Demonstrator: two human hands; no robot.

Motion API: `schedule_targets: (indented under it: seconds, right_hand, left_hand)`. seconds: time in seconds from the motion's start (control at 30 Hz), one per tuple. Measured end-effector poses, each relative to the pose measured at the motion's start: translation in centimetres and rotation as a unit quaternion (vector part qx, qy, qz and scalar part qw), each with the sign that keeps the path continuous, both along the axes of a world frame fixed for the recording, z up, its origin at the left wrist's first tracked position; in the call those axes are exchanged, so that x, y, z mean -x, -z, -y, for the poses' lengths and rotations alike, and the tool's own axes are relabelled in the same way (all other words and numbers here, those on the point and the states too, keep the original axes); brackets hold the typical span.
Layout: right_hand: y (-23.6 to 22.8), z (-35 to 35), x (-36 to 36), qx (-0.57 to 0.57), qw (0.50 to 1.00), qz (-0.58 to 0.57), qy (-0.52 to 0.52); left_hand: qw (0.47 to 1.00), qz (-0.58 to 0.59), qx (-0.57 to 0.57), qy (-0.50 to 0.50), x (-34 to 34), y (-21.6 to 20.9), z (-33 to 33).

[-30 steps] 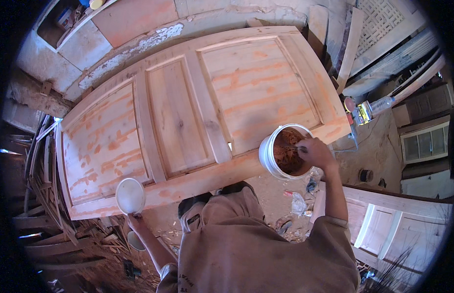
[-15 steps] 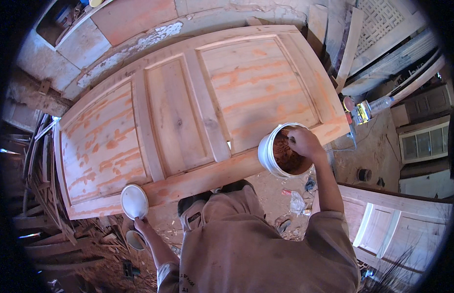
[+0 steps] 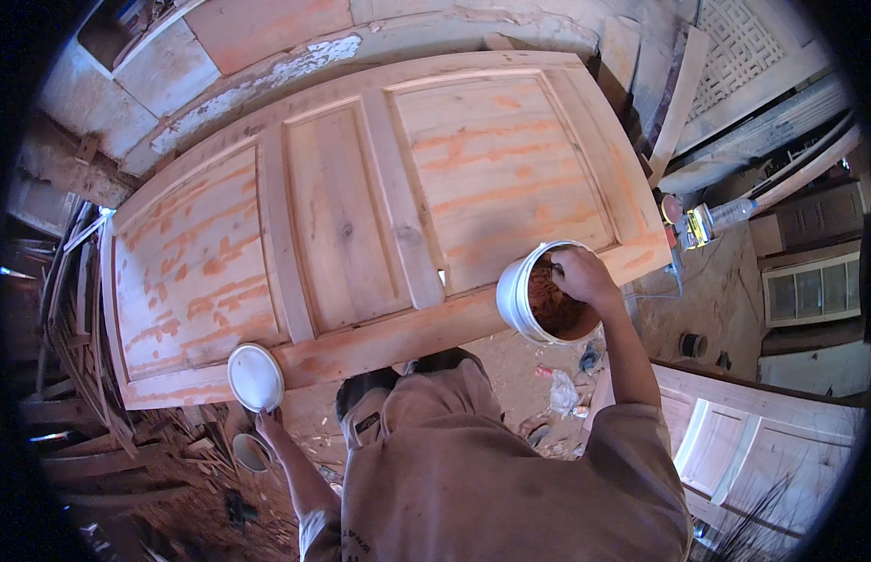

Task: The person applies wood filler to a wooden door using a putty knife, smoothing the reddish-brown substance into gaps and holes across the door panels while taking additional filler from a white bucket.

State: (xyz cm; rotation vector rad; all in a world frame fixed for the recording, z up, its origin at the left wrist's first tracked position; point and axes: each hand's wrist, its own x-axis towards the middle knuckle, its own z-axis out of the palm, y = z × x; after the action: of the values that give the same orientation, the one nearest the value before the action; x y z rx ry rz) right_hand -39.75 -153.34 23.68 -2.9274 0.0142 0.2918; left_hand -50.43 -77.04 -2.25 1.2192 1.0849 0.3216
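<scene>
My left hand grips the lower edge of a round white lid, held by the near left edge of a large panelled wooden door. On the right, a white bucket with reddish-brown paste inside is at the door's near edge, its opening facing me. My right hand is closed at the bucket's upper rim, fingers reaching into the opening. Whether it grips the rim or a tool in the paste is hidden. Orange-brown streaks of similar colour mark the door's left and right panels.
Wood scraps pile up at the left. A second panelled door lies at lower right, with a clear plastic bag on the floor near it. A plastic bottle is beyond the door's right end. A wall runs behind.
The view has shifted slightly. My left hand and the lid have moved a little up. My right hand stays at the bucket, and the paste surface looks slightly different.
</scene>
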Motion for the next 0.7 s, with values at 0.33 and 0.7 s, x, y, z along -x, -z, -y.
schedule_targets:
  seconds: [0.33,0.7]
  right_hand:
    - [-6.9,5.0,4.9,-0.276,0.955,-0.067,0.085]
    - [-5.3,0.2,15.8,-0.465,0.796,0.048,0.384]
  left_hand:
    - [0.996,-0.086,0.0,0.04,0.3,-0.5,0.1]
    - [0.993,-0.107,-0.044,0.037,0.2,-0.3,-0.9]
